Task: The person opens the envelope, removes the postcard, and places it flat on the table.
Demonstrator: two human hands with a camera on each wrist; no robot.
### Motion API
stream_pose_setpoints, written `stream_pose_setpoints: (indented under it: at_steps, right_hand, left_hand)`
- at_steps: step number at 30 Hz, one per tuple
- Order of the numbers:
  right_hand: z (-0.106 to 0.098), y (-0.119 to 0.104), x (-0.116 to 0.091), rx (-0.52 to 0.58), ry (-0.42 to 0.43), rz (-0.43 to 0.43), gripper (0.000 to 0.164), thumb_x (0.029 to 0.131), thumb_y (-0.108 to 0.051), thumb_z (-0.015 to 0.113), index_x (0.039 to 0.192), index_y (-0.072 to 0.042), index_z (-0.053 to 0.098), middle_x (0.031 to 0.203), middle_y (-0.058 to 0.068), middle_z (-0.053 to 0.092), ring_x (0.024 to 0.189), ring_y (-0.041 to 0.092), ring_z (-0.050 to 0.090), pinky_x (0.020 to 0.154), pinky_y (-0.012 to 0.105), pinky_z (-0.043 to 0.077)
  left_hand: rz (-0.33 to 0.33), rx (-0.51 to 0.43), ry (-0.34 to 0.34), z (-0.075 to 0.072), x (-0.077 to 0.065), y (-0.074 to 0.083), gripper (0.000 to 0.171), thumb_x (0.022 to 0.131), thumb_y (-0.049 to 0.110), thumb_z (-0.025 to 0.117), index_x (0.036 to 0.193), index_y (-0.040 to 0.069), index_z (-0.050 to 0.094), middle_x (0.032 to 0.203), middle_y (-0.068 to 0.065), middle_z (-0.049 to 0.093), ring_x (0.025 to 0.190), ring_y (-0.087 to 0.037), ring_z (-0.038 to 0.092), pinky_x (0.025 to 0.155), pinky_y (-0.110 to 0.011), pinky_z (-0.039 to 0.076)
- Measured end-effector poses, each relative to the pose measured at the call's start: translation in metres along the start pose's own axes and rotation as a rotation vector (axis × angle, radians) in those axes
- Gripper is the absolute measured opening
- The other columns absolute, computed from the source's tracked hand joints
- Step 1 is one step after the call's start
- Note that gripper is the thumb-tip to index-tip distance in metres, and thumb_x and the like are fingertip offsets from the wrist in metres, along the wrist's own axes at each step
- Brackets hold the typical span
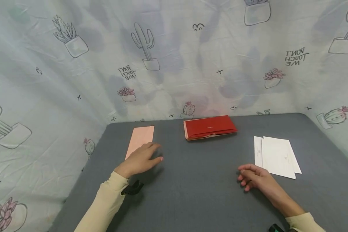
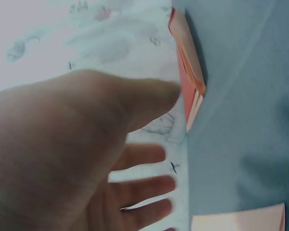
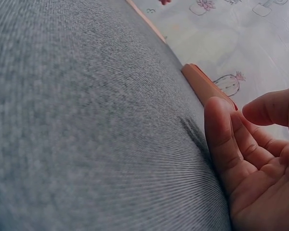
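My left hand [image 1: 140,159] hovers over the near end of a pink paper strip [image 1: 141,137] at the left of the table, fingers and thumb spread apart, with nothing in them. The left wrist view shows its thumb and fingers stretched out. At the right, my right hand [image 1: 256,178] hangs loosely curled and holds nothing; it lies just left of and nearer than several white cards [image 1: 278,156], which overlap one another. Toward the back middle lies a stack of red and pink envelopes [image 1: 210,126], red one on top, beyond reach of both hands' fingers.
The grey table [image 1: 191,187] spreads between the hands, its back edge against a pale curtain [image 1: 174,64] printed with cacti. A black strap with a small device [image 1: 132,188] sits at the left wrist.
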State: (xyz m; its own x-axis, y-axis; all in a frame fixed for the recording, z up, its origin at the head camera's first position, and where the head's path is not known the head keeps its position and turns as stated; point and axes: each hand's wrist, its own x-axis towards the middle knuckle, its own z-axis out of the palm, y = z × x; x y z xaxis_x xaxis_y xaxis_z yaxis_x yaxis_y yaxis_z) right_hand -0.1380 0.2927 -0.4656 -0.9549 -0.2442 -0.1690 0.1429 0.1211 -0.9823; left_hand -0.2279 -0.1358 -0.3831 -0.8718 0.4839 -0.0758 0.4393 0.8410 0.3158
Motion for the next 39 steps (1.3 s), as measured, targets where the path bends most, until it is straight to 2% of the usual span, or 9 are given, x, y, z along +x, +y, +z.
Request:
stream_pose_setpoints:
  at_steps: [7, 11, 17, 21, 25, 32, 39]
  right_hand:
    - [0.002, 0.003, 0.0, -0.004, 0.001, -0.012, 0.03, 0.107, -0.021, 0.05, 0.122, 0.004, 0.056, 0.092, -0.003, 0.068, 0.078, 0.009, 0.066, 0.066, 0.032, 0.06]
    - [0.003, 0.004, 0.0, -0.003, 0.013, -0.021, 0.028, 0.107, -0.02, 0.05, 0.121, 0.004, 0.058, 0.091, -0.003, 0.068, 0.077, 0.009, 0.066, 0.065, 0.032, 0.06]
    - [0.003, 0.005, -0.001, -0.008, 0.012, -0.017, 0.028, 0.107, -0.02, 0.051, 0.12, 0.004, 0.058, 0.091, -0.003, 0.068, 0.077, 0.009, 0.066, 0.065, 0.032, 0.06]
    - [0.003, 0.004, 0.0, -0.014, 0.014, -0.014, 0.03, 0.107, -0.02, 0.05, 0.121, 0.005, 0.057, 0.091, -0.003, 0.068, 0.077, 0.009, 0.066, 0.065, 0.032, 0.06]
    - [0.003, 0.004, 0.0, -0.018, 0.013, -0.023, 0.03, 0.108, -0.02, 0.05, 0.121, 0.005, 0.057, 0.091, -0.002, 0.068, 0.077, 0.009, 0.066, 0.065, 0.032, 0.06]
    - [0.003, 0.003, 0.0, -0.021, 0.021, -0.027, 0.03, 0.108, -0.019, 0.049, 0.121, 0.006, 0.057, 0.091, -0.002, 0.068, 0.076, 0.01, 0.066, 0.064, 0.032, 0.06]
    - [0.003, 0.003, 0.0, -0.036, 0.033, -0.033, 0.031, 0.108, -0.019, 0.049, 0.122, 0.008, 0.056, 0.09, -0.002, 0.068, 0.075, 0.009, 0.065, 0.063, 0.032, 0.059]
  left_hand:
    - [-0.143, -0.066, 0.191, 0.0, 0.007, -0.021, 0.063, 0.1, 0.036, 0.061, 0.146, -0.003, 0.041, 0.145, -0.026, 0.044, 0.134, -0.043, 0.043, 0.105, -0.059, 0.042]
    - [-0.254, -0.057, 0.242, 0.005, 0.014, -0.033, 0.069, 0.1, 0.037, 0.06, 0.147, -0.007, 0.037, 0.145, -0.033, 0.042, 0.135, -0.051, 0.041, 0.105, -0.061, 0.041]
    - [-0.406, 0.033, 0.21, 0.02, 0.017, -0.05, 0.083, 0.1, 0.048, 0.056, 0.146, -0.016, 0.034, 0.138, -0.041, 0.046, 0.129, -0.057, 0.045, 0.102, -0.065, 0.042]
    - [-0.526, 0.065, 0.177, 0.027, 0.016, -0.058, 0.099, 0.095, 0.062, 0.055, 0.149, -0.017, 0.028, 0.137, -0.044, 0.044, 0.127, -0.058, 0.045, 0.102, -0.067, 0.039]
    - [-0.599, 0.087, 0.127, 0.031, 0.016, -0.062, 0.111, 0.09, 0.07, 0.056, 0.152, -0.016, 0.022, 0.141, -0.045, 0.042, 0.13, -0.058, 0.044, 0.106, -0.067, 0.037]
    - [-0.643, 0.097, 0.074, 0.031, 0.02, -0.067, 0.118, 0.088, 0.074, 0.054, 0.157, -0.011, 0.012, 0.147, -0.044, 0.038, 0.136, -0.057, 0.038, 0.109, -0.066, 0.036]
    - [-0.634, 0.063, 0.05, 0.024, 0.025, -0.069, 0.123, 0.085, 0.074, 0.059, 0.156, -0.012, 0.008, 0.146, -0.045, 0.034, 0.135, -0.057, 0.036, 0.11, -0.065, 0.035]
